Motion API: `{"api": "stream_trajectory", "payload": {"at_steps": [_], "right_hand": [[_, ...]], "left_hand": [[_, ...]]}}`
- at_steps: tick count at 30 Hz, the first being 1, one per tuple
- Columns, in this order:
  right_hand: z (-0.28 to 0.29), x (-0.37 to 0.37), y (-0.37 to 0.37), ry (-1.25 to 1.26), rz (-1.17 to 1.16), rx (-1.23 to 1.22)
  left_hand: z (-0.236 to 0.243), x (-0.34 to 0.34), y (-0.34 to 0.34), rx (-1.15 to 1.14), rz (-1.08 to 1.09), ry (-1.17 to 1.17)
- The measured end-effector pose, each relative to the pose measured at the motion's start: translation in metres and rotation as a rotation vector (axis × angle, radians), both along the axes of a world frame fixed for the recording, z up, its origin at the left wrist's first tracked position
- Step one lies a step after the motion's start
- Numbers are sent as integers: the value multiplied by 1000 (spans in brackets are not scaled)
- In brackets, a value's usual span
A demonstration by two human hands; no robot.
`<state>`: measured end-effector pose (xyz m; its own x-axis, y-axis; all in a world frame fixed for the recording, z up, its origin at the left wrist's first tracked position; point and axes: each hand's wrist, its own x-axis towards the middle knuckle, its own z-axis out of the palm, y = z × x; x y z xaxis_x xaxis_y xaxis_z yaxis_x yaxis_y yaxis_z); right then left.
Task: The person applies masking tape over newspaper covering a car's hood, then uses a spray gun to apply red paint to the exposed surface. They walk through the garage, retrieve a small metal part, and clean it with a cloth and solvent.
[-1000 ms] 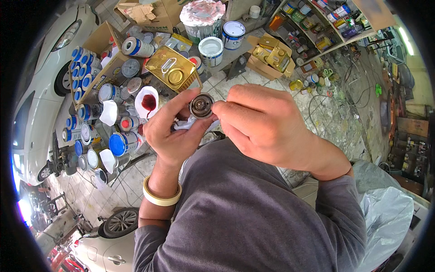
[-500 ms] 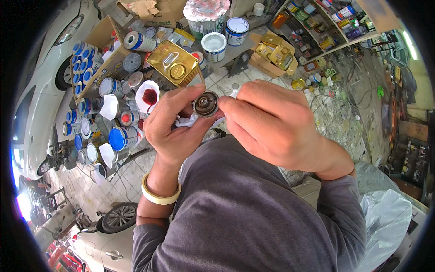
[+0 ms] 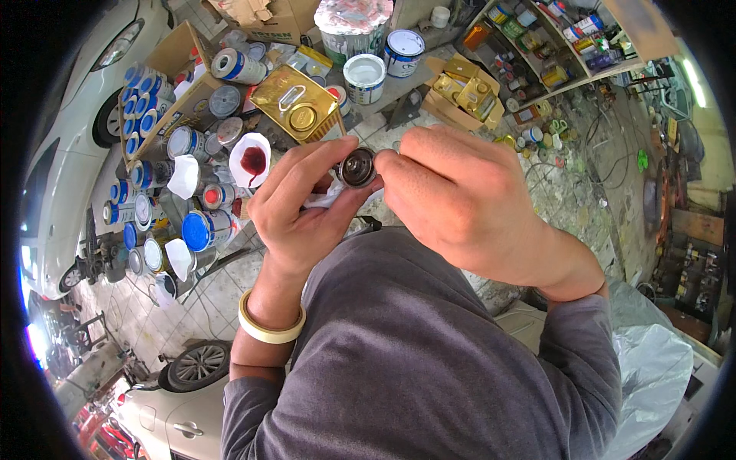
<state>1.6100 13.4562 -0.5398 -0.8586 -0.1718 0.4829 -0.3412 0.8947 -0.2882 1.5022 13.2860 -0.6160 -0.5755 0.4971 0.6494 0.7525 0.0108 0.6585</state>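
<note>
Between the thumb and fingers of my left hand (image 3: 295,211) is a small round metal part (image 3: 357,168), its dark, ringed hollow facing up. A crumpled white cloth or tissue (image 3: 328,196) shows beneath it, partly hidden by that hand. My right hand (image 3: 468,203) is closed, thumb and forefinger pinched against the part's right rim. Whatever lies inside its curled fingers is hidden. A cream ring like a masking tape roll (image 3: 270,328) sits round my left wrist. Beyond my left hand stands a white paper cup (image 3: 238,164) with dark red liquid in it.
Many paint cans (image 3: 203,231) crowd the left, beside an open carton (image 3: 165,126). A gold rectangular tin (image 3: 280,96) and an open white-filled can (image 3: 365,70) stand ahead. Another carton (image 3: 437,96) holds gold tins. Shelves (image 3: 529,38) stand at far right; cars (image 3: 77,146) flank the left.
Both hands and the metal part have shifted slightly right. The part has tilted, so its inside looks different. The white scrap beside my right fingertips no longer shows.
</note>
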Motion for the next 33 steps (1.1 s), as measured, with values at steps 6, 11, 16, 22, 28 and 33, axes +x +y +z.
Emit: {"api": "stream_trajectory", "payload": {"at_steps": [6, 11, 16, 22, 28, 33], "right_hand": [[-2, -1, -1, -63, 59, -99], [0, -1, 0, -17, 22, -125], [-3, -3, 0, -8, 14, -94], [-3, -4, 3, -13, 60, -50], [-2, -6, 2, 3, 73, -59], [0, -2, -3, -52, 43, -2]], "left_hand": [[-1, -4, 1, 11, -19, -20], [3, -1, 2, -12, 34, -42], [2, -4, 2, 17, 3, -41], [-1, -5, 0, 11, 11, -70], [0, -7, 0, 21, -12, -69], [0, -4, -1, 2, -22, -54]]}}
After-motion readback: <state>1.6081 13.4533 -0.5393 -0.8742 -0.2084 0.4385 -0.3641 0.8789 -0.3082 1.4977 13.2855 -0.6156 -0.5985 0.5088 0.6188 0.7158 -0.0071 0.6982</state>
